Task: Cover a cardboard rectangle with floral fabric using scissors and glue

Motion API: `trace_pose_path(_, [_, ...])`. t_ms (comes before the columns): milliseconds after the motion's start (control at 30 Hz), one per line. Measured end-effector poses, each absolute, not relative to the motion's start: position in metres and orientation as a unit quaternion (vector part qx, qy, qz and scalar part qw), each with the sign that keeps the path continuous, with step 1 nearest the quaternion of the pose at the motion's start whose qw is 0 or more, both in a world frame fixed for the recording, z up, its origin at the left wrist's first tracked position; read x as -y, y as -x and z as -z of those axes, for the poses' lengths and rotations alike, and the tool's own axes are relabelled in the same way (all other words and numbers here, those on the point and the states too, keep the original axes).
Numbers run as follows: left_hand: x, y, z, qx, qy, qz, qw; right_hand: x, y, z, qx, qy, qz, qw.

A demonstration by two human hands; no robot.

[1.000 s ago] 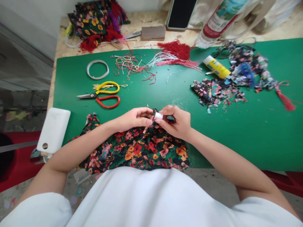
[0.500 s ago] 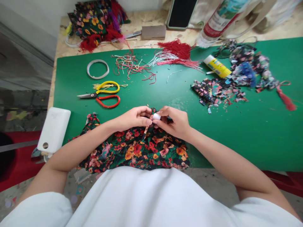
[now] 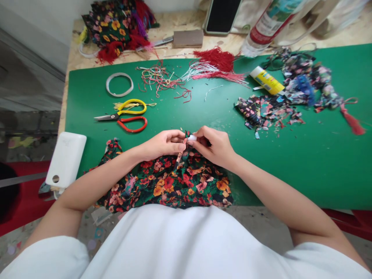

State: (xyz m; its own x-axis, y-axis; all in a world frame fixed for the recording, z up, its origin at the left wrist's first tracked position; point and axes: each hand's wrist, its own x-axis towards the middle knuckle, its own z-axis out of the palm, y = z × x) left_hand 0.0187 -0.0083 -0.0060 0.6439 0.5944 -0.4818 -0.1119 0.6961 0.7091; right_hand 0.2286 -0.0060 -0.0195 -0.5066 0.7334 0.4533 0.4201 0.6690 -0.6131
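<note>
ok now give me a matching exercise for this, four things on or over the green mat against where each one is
Things
1. scissors
2. glue stick
3. flowered cloth
4. small white piece

Places
a. at the tips of the right hand
b. beside the cloth scraps, far side of the mat, right of middle
c. left part of the mat, blades pointing left
d. near edge of the mat, a fold pinched by the left hand

Pairs: 1-c, 2-b, 3-d, 4-a
</note>
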Motion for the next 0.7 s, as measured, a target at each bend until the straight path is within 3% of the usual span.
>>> trace_pose_path(400, [0.0096,-0.0195,0.0029,-0.359,-0.329,-0.207,0.848,0.0063,-0.2296,0.0191,0.833,0.367,-0.247,0.332])
trace_pose_path(700, [0.0090,-0.0179,0.0075,-0.329,-0.381,-0.216,0.837,0.0084,-0.2328,0.0226,0.781,0.385,-0.268,0.412])
